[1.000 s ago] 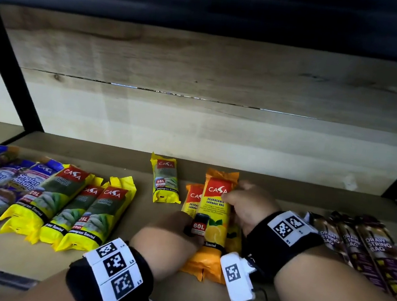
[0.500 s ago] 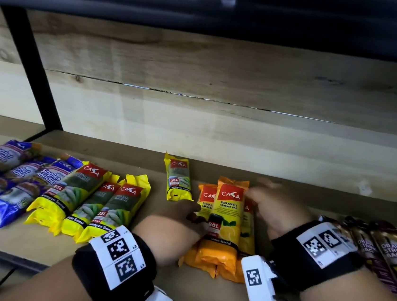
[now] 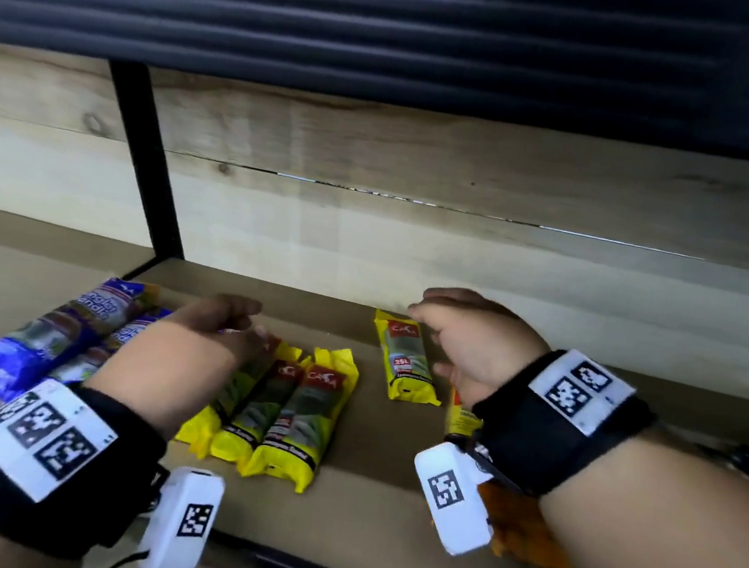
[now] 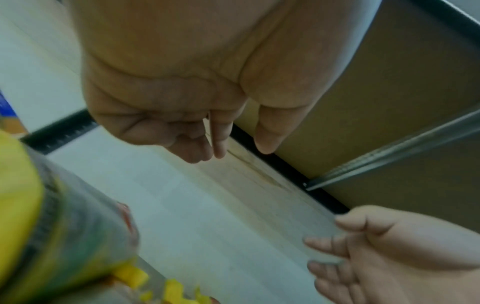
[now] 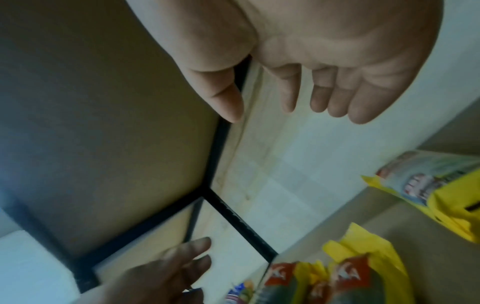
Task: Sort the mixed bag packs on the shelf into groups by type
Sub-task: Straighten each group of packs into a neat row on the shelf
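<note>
Three yellow packs (image 3: 283, 413) lie side by side on the wooden shelf (image 3: 371, 461), with blue packs (image 3: 54, 331) to their left. A lone yellow pack (image 3: 403, 362) lies further back. My left hand (image 3: 251, 321) hovers over the far ends of the yellow and blue packs, fingers relaxed and empty (image 4: 233, 150). My right hand (image 3: 427, 336) hangs open beside the lone yellow pack's (image 5: 441, 185) far end and holds nothing (image 5: 275, 111). Orange packs (image 3: 518, 524) lie under my right wrist, mostly hidden.
Brown packs (image 3: 740, 461) show faintly at the far right behind my right arm. A black upright post (image 3: 144, 155) stands at the back left. The wooden back wall (image 3: 413, 251) is close behind the packs. Another shelf hangs low overhead.
Both hands have let go of the orange packs and moved left. The left hand now hovers at the yellow group, the right at the lone yellow pack. The view swung left.
</note>
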